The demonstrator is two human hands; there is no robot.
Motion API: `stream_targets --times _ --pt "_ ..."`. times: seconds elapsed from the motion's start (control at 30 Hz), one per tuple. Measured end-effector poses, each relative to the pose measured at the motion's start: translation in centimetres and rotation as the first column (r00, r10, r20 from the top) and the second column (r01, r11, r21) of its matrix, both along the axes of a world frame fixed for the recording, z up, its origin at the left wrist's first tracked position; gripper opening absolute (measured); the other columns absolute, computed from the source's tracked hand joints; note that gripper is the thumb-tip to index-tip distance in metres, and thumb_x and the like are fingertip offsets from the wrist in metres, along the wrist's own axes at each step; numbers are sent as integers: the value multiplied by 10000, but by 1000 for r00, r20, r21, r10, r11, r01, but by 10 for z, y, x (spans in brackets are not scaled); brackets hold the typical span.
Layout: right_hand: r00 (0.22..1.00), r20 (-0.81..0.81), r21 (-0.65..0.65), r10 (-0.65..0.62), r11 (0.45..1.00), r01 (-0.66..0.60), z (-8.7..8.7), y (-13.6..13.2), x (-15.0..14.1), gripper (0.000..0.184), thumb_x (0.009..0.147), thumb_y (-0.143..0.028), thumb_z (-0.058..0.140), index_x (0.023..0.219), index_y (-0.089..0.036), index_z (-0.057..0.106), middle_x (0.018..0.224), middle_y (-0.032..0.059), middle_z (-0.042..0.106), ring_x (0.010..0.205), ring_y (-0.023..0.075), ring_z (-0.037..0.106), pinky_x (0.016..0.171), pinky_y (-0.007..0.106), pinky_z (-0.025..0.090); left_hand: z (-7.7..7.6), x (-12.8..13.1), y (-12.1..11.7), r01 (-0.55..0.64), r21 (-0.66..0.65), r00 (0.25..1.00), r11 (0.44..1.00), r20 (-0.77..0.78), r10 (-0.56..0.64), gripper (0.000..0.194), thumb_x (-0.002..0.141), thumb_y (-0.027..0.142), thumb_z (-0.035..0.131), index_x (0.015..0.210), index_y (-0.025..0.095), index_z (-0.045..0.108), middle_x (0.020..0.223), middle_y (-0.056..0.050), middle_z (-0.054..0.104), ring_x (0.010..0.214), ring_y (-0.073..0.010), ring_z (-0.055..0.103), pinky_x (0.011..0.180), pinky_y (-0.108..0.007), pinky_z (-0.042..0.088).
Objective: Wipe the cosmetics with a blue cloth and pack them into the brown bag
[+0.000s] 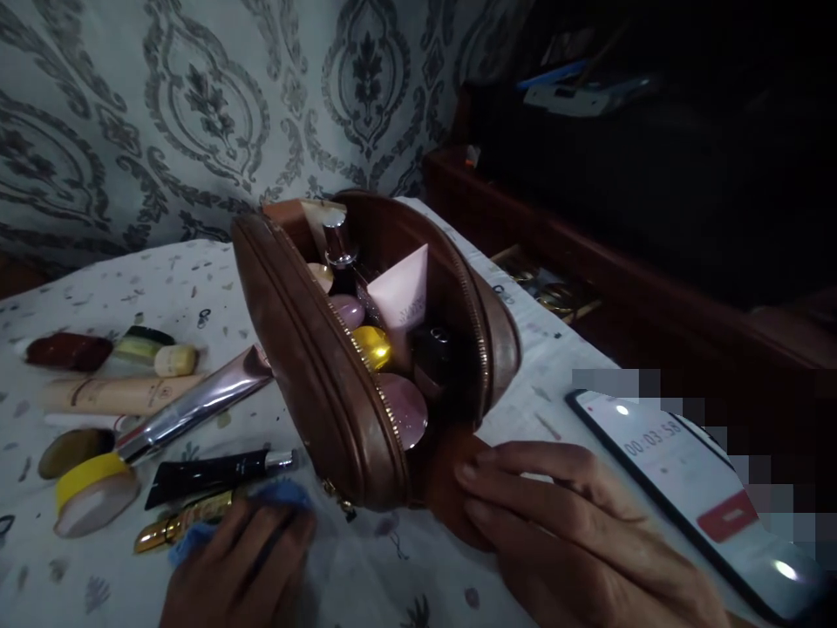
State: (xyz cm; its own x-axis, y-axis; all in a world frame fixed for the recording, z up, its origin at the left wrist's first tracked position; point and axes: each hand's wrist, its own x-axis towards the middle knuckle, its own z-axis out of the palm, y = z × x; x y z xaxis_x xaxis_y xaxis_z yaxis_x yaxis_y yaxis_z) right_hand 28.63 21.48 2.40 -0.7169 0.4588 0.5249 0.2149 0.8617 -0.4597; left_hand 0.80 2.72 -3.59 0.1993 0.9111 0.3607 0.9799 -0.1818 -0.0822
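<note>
A brown makeup bag (314, 358) stands unzipped on the cloth-covered table, its mouth facing up. Inside it I see a pale pink tube (400, 292), a silver-capped bottle (338, 240), a black-capped bottle (432, 353), a round gold item (371, 347) and a round pink item (404, 410). My right hand (575, 523) is closed, pinching the brown near end of the bag between thumb and fingers. My left hand (241, 563) lies curled over a blue cloth (284, 494) left of the bag; its fingertips are partly hidden. Beside it lies a gold tube (183, 521).
To the left lie a black tube (209, 475), a shiny pink tube (196, 406), a beige tube (124, 392), a yellow-rimmed round container (98, 497) and several small cosmetics. A phone (667, 471) showing a timer rests at the right. Behind is a patterned wall (209, 105).
</note>
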Motion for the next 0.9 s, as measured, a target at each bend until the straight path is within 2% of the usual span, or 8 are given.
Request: stream_targets --times 0.1,0.2,0.3,0.4,0.53,0.73,0.83,0.9 --pt "994 -54 85 94 992 -89 2 4 -7 334 863 -100 552 1119 -284 662 1039 45 744 988 247 708 782 407 629 5 4 4 25 -10 1000 1000 -2 -25 292 903 156 487 1112 252 667 986 -19 711 951 -197 623 846 -305 465" --pt "991 -113 134 74 989 -58 8 5 -15 403 821 -7 528 1137 -232 635 1091 74 728 1013 237 694 810 395 616 12 9 11 62 -3 998 998 -16 -62 278 892 139 501 1111 217 655 1012 -24 711 949 -195 621 837 -305 458" --pt "988 -145 171 49 985 -24 12 0 -19 428 789 29 554 1155 -183 618 1146 107 699 1078 245 659 842 382 599 19 18 16 16 73 999 997 49 -20 225 900 138 488 1050 184 650 974 -47 704 925 -201 611 841 -330 458" --pt "982 -185 225 31 974 12 15 -10 -20 402 800 32 552 1138 -173 623 1169 113 674 1117 253 629 858 389 581 27 27 20 11 106 996 994 90 -21 204 907 141 468 1009 167 642 913 -64 676 896 -209 590 815 -338 475" --pt "970 -237 291 47 956 25 19 -24 -26 320 820 21 553 1054 -177 646 1179 118 656 1108 247 619 884 389 558 31 30 19 5 96 999 995 35 -9 191 918 151 455 1015 148 619 906 -79 637 867 -215 570 790 -355 498" --pt "934 -186 306 304 922 -239 16 -47 -58 296 862 -28 521 1072 -191 651 1048 81 715 1008 204 651 864 331 570 31 25 13 -97 -22 991 995 -98 94 109 948 180 466 1002 176 561 888 -55 611 870 -221 572 652 -311 479" --pt "909 -152 235 389 907 -349 4 -59 -85 298 885 -59 493 1110 -192 637 1055 90 708 996 205 651 844 337 583 35 18 10 -137 -102 987 985 -97 128 91 966 216 464 1012 188 537 912 -46 628 870 -214 589 615 -293 466" --pt "908 -175 135 381 923 -362 -5 -66 -103 292 895 -89 489 1129 -200 625 1087 98 692 995 202 653 832 337 588 37 13 9 -142 -127 988 982 -84 132 108 972 229 454 1007 176 542 909 -53 646 858 -210 606 625 -297 479"
